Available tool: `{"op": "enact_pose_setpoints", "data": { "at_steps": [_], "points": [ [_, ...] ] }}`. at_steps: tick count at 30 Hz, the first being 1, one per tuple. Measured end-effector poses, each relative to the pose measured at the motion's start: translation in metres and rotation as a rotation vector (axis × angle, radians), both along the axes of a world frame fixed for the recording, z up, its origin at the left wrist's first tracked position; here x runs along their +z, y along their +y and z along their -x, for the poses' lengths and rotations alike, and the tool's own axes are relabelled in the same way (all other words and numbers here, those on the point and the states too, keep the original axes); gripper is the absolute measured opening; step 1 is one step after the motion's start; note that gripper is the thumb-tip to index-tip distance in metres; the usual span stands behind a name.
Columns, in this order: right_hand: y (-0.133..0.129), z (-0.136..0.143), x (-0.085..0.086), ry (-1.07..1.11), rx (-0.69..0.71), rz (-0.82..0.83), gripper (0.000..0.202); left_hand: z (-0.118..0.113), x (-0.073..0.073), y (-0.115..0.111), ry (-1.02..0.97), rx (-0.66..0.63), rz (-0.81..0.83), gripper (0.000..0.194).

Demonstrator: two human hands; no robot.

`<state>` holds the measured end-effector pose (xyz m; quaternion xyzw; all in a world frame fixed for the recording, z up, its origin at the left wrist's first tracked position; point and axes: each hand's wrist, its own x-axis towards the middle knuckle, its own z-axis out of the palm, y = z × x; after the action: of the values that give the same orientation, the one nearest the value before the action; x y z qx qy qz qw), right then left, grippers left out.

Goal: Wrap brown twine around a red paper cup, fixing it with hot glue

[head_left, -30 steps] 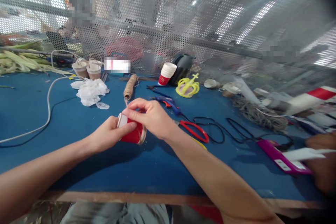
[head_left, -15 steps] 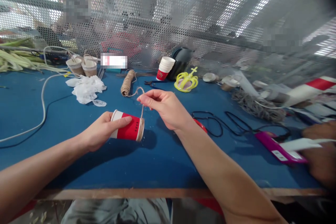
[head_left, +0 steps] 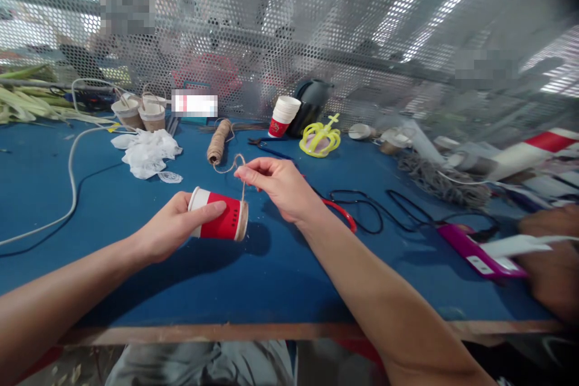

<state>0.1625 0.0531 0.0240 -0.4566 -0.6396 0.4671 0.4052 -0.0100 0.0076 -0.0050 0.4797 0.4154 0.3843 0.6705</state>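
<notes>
A red and white paper cup (head_left: 219, 216) lies sideways in my left hand (head_left: 169, 226), which is closed around it with the thumb along its side. Brown twine is wrapped about the cup's end on the right. My right hand (head_left: 274, 184) pinches the twine (head_left: 243, 190) a little above that end, so a short length runs from the fingers down to the cup. From the pinch the twine loops back slackly to a twine spool (head_left: 219, 142) lying on the table behind.
On the blue table (head_left: 181, 289) stand stacked paper cups (head_left: 284, 117) and a yellow crown (head_left: 320, 137). White lace (head_left: 147, 152) lies left, near two wrapped cups (head_left: 151, 114). Pliers (head_left: 266, 146), black cable and a purple power strip (head_left: 479, 253) lie right, beside another person's hand (head_left: 554, 259).
My right hand has moved very slightly down and left with the twine. The slack by the spool hangs a little lower. The cup has turned slightly in my left hand.
</notes>
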Motion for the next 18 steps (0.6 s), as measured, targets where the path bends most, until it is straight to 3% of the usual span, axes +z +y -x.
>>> {"op": "enact_pose_setpoints", "data": {
  "at_steps": [18],
  "points": [
    [-0.0003, 0.0000, -0.0068, -0.063, 0.021, 0.022, 0.018, -0.0005, 0.0035, -0.0037, -0.060, 0.055, -0.109, 0.020]
  ]
}}
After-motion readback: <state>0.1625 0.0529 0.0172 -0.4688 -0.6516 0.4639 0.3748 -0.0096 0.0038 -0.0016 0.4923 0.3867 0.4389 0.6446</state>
